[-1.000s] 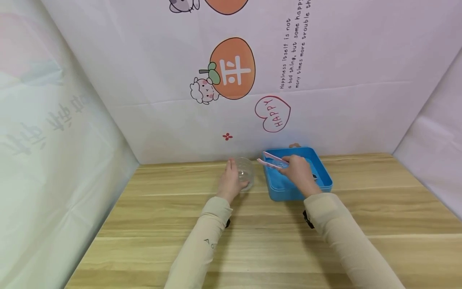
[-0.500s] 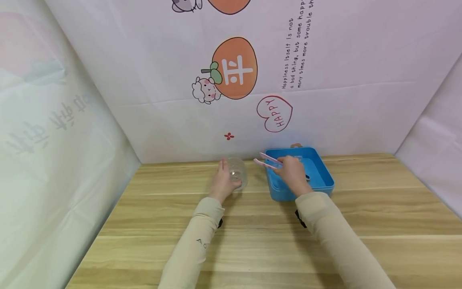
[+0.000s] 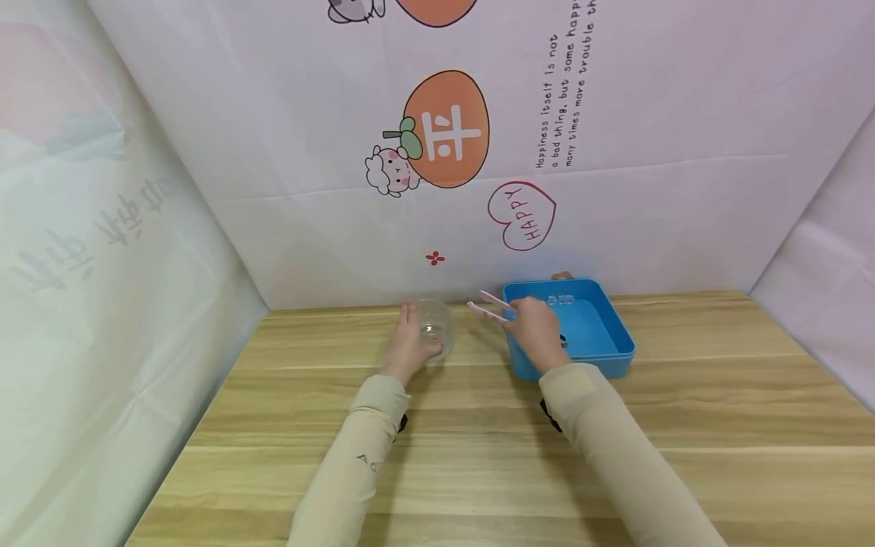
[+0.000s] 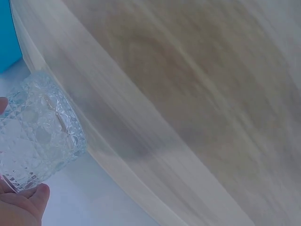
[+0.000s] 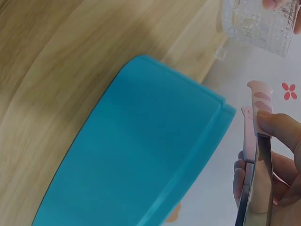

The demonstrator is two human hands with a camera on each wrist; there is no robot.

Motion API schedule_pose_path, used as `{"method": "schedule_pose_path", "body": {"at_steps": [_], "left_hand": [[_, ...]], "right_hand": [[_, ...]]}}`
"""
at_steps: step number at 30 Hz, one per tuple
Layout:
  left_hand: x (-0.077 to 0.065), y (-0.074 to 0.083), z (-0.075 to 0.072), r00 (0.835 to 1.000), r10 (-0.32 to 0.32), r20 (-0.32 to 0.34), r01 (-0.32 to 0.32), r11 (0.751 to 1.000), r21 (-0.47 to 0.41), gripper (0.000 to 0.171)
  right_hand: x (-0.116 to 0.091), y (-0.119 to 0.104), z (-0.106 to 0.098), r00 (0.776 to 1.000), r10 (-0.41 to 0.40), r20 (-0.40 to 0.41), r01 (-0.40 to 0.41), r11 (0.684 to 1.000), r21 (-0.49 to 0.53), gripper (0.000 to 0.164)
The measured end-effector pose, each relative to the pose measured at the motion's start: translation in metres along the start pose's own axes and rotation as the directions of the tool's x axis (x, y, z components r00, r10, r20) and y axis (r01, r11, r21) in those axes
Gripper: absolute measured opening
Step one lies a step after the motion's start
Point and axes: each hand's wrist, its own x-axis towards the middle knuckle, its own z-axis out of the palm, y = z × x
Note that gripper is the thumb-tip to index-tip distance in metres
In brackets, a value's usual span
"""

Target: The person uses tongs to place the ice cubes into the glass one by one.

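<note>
My left hand (image 3: pixel 408 342) grips a clear glass (image 3: pixel 434 328) by its side, near the back wall. A diamond pattern covers the glass in the left wrist view. My right hand (image 3: pixel 536 327) holds small tongs (image 3: pixel 494 305) with pink tips over the left side of a blue box (image 3: pixel 611 334). The tips stand apart with nothing between them, pointing toward the glass. Several small clear blocks (image 3: pixel 560 300) lie at the back of the box. In the right wrist view a small clear piece (image 5: pixel 220 52) shows near the glass. My right hand hides part of the box.
A white printed sheet (image 3: pixel 649 228) stands behind the wooden table (image 3: pixel 478 471), with another white sheet (image 3: pixel 137 304) along the left. A brownish item (image 3: pixel 563 275) peeks out behind the box.
Both hands have moved left. The glass has slid left, away from the box, in my left hand. The tongs have shifted left from over the box, their tips now past its edge.
</note>
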Motion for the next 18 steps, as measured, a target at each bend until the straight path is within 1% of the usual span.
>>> {"method": "schedule_pose_path", "body": {"at_steps": [3, 9, 13, 16, 18], "left_hand": [[0.0, -0.003, -0.003, 1.0, -0.009, 0.004, 0.009, 1.0, -0.012, 0.103], [-0.001, -0.01, -0.009, 0.999, -0.045, 0.007, 0.045, 0.998, -0.034, 0.104], [-0.002, -0.013, -0.01, 0.999, -0.037, -0.017, 0.036, 0.999, -0.021, 0.101], [-0.001, -0.013, -0.011, 0.999, -0.042, -0.023, 0.042, 0.999, -0.009, 0.1], [-0.001, -0.012, -0.011, 0.999, -0.05, -0.021, 0.05, 0.999, -0.001, 0.101]], "right_hand": [[0.0, -0.004, 0.002, 1.0, 0.002, 0.002, -0.003, 1.0, 0.011, 0.042], [0.001, -0.015, 0.008, 1.0, -0.013, 0.007, 0.013, 1.0, 0.004, 0.041], [0.002, -0.022, 0.015, 0.999, -0.043, -0.006, 0.043, 0.999, -0.011, 0.037], [0.002, -0.024, 0.021, 0.998, -0.067, -0.023, 0.066, 0.997, -0.025, 0.034], [0.001, -0.025, 0.024, 0.997, -0.066, -0.034, 0.065, 0.997, -0.027, 0.032]]}}
